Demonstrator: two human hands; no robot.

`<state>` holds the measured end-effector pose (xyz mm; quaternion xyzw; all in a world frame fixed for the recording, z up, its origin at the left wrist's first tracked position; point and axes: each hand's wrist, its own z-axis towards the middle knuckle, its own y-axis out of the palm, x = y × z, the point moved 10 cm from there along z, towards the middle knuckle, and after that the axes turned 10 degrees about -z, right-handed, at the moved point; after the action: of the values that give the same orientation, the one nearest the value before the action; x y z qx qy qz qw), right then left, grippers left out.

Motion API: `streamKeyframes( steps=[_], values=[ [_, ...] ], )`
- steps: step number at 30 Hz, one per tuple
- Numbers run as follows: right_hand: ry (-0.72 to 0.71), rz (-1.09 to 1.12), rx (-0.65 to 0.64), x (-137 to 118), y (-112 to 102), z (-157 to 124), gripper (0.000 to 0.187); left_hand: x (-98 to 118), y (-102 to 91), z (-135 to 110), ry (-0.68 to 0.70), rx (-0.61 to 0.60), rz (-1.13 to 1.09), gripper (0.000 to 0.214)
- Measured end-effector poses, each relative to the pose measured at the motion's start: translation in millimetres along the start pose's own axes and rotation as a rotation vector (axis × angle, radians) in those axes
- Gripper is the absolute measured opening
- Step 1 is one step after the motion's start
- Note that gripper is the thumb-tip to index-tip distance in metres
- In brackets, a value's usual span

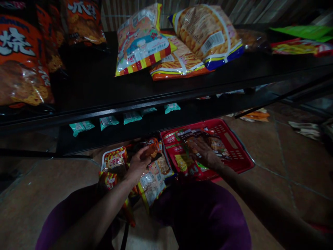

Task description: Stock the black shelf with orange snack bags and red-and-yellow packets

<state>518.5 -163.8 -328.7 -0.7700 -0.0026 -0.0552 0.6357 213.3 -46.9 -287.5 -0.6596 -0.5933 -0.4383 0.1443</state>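
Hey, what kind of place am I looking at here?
Probably a small grocery or snack shop. Black shelves hold many sealed snack bags, a red shopping basket full of packets sits on the tiled floor, and the left hand grips a snack packet while the right hand rests in the basket.

Dim scene, glare on snack bags (179,38) above; floor murky, edges stretched, corners soft.
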Motion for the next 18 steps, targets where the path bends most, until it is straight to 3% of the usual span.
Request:
streamKeyframes(
  steps=[3,5,7,10,13,16,18],
  values=[
    [-0.359,0.003,-0.065,-82.5,14.0,0.7,0.061,4.5,4.9,-4.3,-0.008,-0.011,-0.006,0.046],
    [-0.363,-0.036,-0.090,-95.9,28.8,3.0,0.054,6.6,5.6,-6.3,-0.026,-0.014,-0.023,0.045],
    [-0.218,-0.066,-0.071,-76.7,39.8,9.6,0.049,9.5,2.9,-7.6,-0.037,-0.012,-0.047,0.045],
    [-0.034,-0.077,-0.017,-25.4,48.1,16.0,0.045,15.3,-6.4,-8.7,-0.034,0.001,-0.066,0.044],
    [-0.024,-0.063,0.020,13.3,47.9,20.5,0.040,20.7,-15.0,-9.9,-0.027,0.001,-0.065,0.042],
    [-0.063,-0.066,-0.056,21.8,47.8,27.4,0.039,26.7,-17.9,-10.9,-0.006,-0.025,-0.056,0.043],
    [-0.088,-0.061,-0.064,6.6,40.3,33.1,0.043,31.2,-19.4,-11.5,0.022,-0.029,-0.048,0.044]
  ],
)
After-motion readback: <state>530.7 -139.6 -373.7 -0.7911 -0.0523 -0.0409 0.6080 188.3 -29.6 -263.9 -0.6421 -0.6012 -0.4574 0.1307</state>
